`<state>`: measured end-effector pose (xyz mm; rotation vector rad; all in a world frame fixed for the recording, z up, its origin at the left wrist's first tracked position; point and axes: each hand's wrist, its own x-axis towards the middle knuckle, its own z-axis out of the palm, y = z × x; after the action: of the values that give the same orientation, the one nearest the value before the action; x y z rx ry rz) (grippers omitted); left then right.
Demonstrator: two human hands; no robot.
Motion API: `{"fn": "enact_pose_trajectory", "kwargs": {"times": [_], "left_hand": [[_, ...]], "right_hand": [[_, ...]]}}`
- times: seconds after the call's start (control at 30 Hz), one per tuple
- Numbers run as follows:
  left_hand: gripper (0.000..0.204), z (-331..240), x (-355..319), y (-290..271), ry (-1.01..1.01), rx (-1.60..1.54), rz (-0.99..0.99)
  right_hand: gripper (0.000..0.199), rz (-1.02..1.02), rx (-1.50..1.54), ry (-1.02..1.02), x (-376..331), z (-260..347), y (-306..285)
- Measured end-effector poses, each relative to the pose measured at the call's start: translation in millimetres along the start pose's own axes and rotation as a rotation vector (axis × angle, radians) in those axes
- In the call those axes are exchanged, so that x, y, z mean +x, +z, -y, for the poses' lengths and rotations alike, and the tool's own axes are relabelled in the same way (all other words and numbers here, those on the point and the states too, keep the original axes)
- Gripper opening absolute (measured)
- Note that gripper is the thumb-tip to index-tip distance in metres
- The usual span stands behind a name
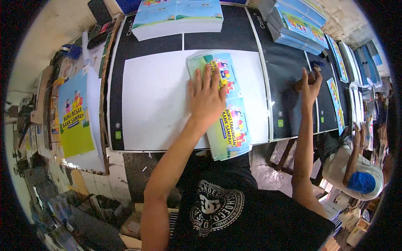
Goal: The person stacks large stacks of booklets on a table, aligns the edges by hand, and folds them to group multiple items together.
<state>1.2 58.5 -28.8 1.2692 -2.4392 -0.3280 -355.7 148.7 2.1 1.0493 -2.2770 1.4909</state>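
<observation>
My left hand (208,92) lies flat, fingers spread, on a small stack of colourful printed cover sheets (235,125). The stack is a tall strip with two cartoon covers, slightly fanned at its edges. Its lower end hangs past the table's near edge. Beneath it is a large white sheet (157,100) on the black tabletop. Further right, my right hand (310,85) reaches over the black surface with its visible fingers apart. Its fingertips are close to a small tan piece (317,68) beside a dark blue scrap (318,63); whether they touch is unclear.
A thick stack of printed sheets (180,29) sits at the back, with more bundles (295,31) at the back right. Left is a board with a blue-and-green cover (75,117). Another person in a blue head covering (362,183) is at the lower right.
</observation>
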Motion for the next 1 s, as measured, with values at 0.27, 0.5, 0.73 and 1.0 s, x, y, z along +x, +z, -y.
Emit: {"fn": "enact_pose_trajectory", "kwargs": {"times": [0.27,0.5,0.73,1.0], "left_hand": [[0.062,-3,1,6,-0.029,-0.004,-0.037],[0.06,-3,-6,2,-0.025,-0.07,0.004],[0.059,-1,-3,0,-0.012,-0.07,-0.045],[0.06,0,-7,0,-0.032,0.027,-0.002]], "right_hand": [[0.043,0.468,0.394,0.205,-24,53,48],[0.05,0.715,1.189,-0.151,-50,191,-6],[0.06,0.584,0.945,0.043,-128,117,73],[0.055,0.702,1.137,-0.17,-95,149,-22]]}}
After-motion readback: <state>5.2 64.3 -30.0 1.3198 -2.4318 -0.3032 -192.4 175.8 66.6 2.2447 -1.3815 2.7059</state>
